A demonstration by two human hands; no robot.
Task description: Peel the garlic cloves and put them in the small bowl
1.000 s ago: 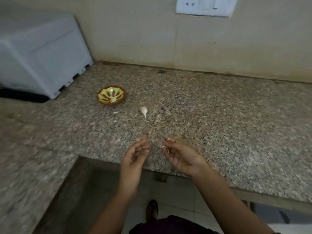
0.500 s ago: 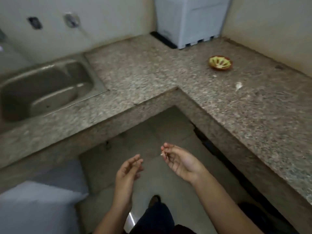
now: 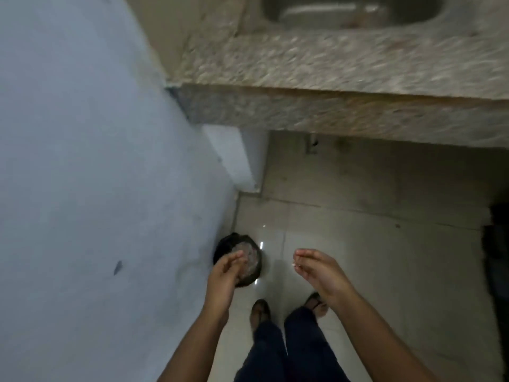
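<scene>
Looking down: the head camera faces a glossy tiled floor (image 3: pixel 371 244), and the whole picture is motion-blurred.
Left hand (image 3: pixel 224 274): it is out over a dark round bin (image 3: pixel 223 245), with its fingers (image 3: pixel 234 257) close together and nearly straight. I see nothing held in them.
Bin: it stands on the floor against the pale blue wall (image 3: pixel 82 188) and has pale scraps (image 3: pixel 249 257) piled inside. The left hand hides part of it.
Right hand (image 3: pixel 319 274): it is well apart from the left, to the right of the bin and above the bare tiles. The palm faces left and its fingers (image 3: pixel 305 255) are loosely curled with the tips bunched.
Garlic: all that shows is a small pale fleck (image 3: pixel 294 264) at the right fingertips. It is too small to tell skin from clove, and I cannot tell whether it is pinched or just resting there.
Small bowl: outside this view.
Worktop (image 3: pixel 344 67): speckled stone runs across the top of the picture, with the steel sink (image 3: pixel 344 9) set into it at the upper edge.
Below: two feet in sandals (image 3: pixel 260 311) and dark trousers (image 3: pixel 297 346) show between the forearms.
</scene>
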